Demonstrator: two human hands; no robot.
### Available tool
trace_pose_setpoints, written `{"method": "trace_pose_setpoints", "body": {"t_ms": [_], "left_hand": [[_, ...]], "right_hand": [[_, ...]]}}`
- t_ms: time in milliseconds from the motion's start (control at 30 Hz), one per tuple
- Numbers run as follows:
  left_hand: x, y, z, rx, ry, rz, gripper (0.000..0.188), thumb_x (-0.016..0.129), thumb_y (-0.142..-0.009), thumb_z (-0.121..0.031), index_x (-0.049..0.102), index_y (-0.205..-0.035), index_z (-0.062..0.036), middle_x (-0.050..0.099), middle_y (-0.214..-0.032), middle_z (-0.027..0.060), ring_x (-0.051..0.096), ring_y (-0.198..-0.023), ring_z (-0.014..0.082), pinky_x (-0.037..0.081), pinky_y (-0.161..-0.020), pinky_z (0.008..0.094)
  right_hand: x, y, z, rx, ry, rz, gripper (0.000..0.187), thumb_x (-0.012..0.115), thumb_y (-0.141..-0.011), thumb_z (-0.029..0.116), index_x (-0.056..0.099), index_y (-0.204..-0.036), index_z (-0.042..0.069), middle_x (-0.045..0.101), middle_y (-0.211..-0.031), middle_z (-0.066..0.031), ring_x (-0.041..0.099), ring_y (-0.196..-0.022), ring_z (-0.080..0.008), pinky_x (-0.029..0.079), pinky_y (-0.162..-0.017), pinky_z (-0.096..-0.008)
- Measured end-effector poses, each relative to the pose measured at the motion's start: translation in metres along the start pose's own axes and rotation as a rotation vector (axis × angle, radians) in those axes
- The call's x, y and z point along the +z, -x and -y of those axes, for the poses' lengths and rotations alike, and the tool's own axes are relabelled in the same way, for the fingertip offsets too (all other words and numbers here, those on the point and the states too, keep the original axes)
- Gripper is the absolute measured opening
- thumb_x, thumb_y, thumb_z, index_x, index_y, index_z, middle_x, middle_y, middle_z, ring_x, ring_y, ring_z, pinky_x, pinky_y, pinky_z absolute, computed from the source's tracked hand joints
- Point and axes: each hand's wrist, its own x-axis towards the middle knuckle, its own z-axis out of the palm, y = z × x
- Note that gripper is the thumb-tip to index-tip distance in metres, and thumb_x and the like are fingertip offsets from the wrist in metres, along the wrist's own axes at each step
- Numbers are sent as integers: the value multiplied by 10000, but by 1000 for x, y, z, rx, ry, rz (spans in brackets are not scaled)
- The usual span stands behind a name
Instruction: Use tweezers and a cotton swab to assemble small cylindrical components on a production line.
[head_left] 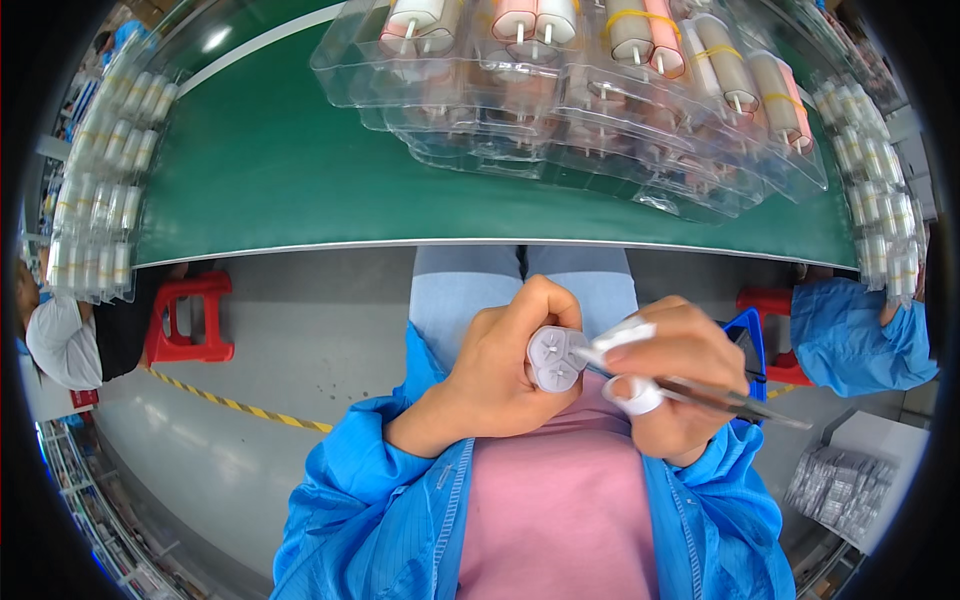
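My left hand (482,375) is closed around a trefoil-shaped bundle of three pale lilac-grey cylinders (556,372), their round ends turned up. Small pale details mark the centres of those ends. From the right, my right hand (690,350) grips a pair of metal tweezers (735,402) that slants across the palm. The tweezers' tips are at the right edge of the bundle; whether they touch it, I cannot tell. White finger covers (640,398) sit on the thumb and a finger of this hand. Both hands are held above my lap, in front of the table edge.
Stacked clear plastic trays (480,130) holding banded pink, white and grey cylinders stand on the green table (260,160). More packed trays (95,225) line the left, others (880,215) the right. Red stools (190,318), a blue bin (752,345) and seated people flank me.
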Motion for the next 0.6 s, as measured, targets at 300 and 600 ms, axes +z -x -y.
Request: {"method": "trace_pose_setpoints", "body": {"t_ms": [300, 600], "left_hand": [[-1, -1, 0, -9, 170, -5, 356, 685, -661, 68, 473, -925, -45, 576, -740, 45, 594, -627, 129, 434, -542, 259], [1, -3, -2, -10, 49, -4, 351, 726, -702, 12, 466, -929, -54, 565, -710, 65, 610, -587, 173, 432, -504, 276]], "right_hand": [[1, 0, 1, 95, -42, 12, 207, 795, -708, 116, 715, -884, 45, 672, -828, -100, 646, -656, -221, 509, -559, -289], [4, -2, 2, 101, -22, 57, 190, 788, -701, 92, 720, -874, 47, 673, -826, -100, 656, -667, -222, 512, -568, -281]]}}
